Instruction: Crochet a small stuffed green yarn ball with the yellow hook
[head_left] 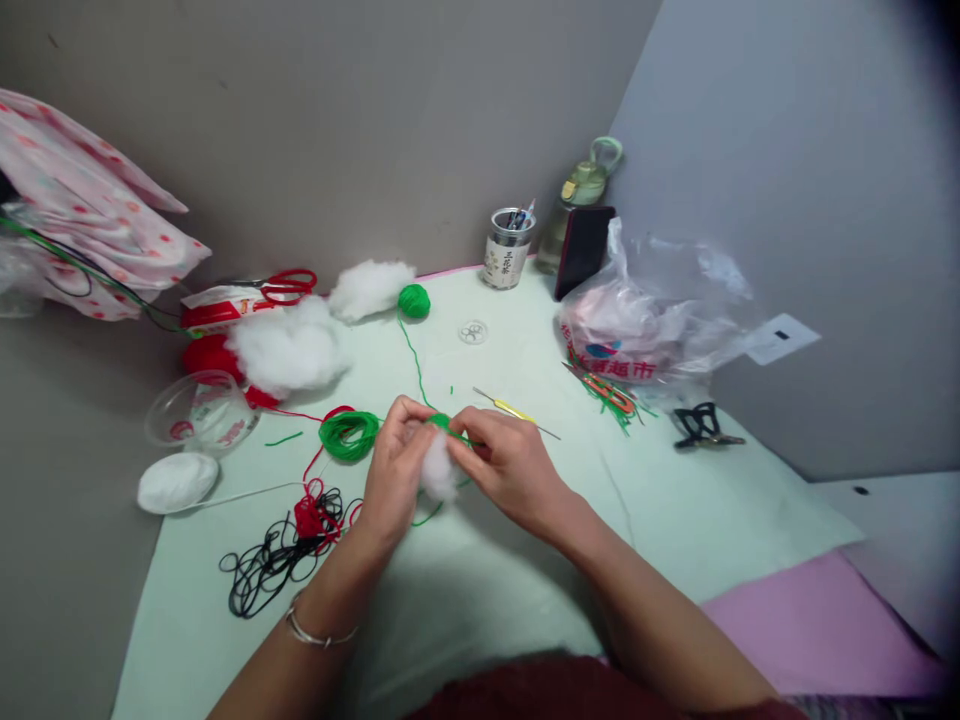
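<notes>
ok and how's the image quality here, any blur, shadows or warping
Head view throughout: soft light, broad shadow on the tablecloth near the wearer; pale sheen on the plastic bag; dark upper-right edge; wall corner slants, perhaps lens distortion; green piece between left hand and right hand looks too soft for fine detail.
</notes>
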